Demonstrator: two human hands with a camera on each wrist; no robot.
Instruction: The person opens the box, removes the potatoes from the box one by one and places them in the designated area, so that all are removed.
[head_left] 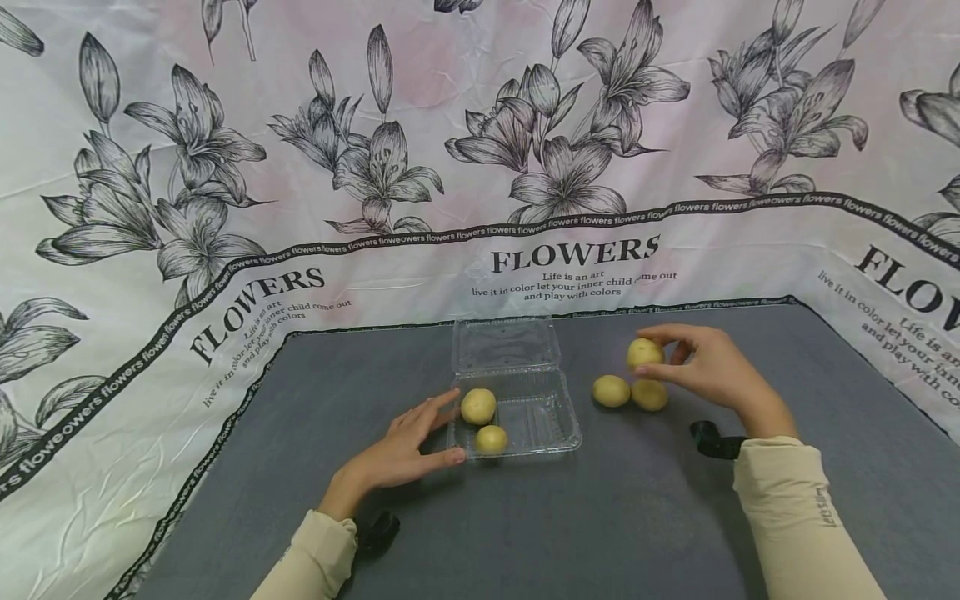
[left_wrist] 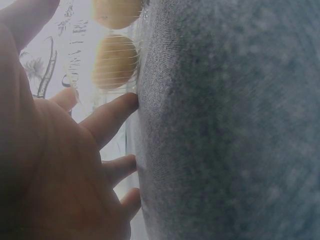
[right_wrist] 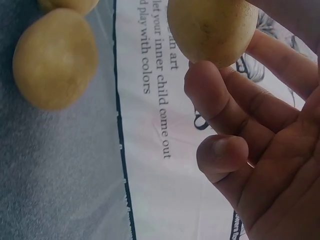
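Observation:
My right hand (head_left: 705, 362) pinches a small yellow potato (head_left: 645, 354) between thumb and fingers, raised off the cloth; its speckled skin shows in the right wrist view. Below that hand, two more potatoes, a left one (head_left: 611, 391) and a right one (head_left: 649, 395), lie side by side. A clear plastic clamshell box (head_left: 567, 408) stands with its lid (head_left: 506, 343) laid back. Inside, along its left side, sit a larger potato (head_left: 478, 407) and a smaller potato (head_left: 492, 439). With fingers spread, my left hand (head_left: 401, 446) rests at the box's left edge; its fingertips meet the cloth in the left wrist view.
A grey cloth (head_left: 600, 525) covers the work surface. Behind it rises a white sheet (head_left: 420, 283) printed with flowers and lettering, which also borders both sides. Dark wrist-camera pieces hang beside each sleeve, the right one (head_left: 716, 440) close above the cloth.

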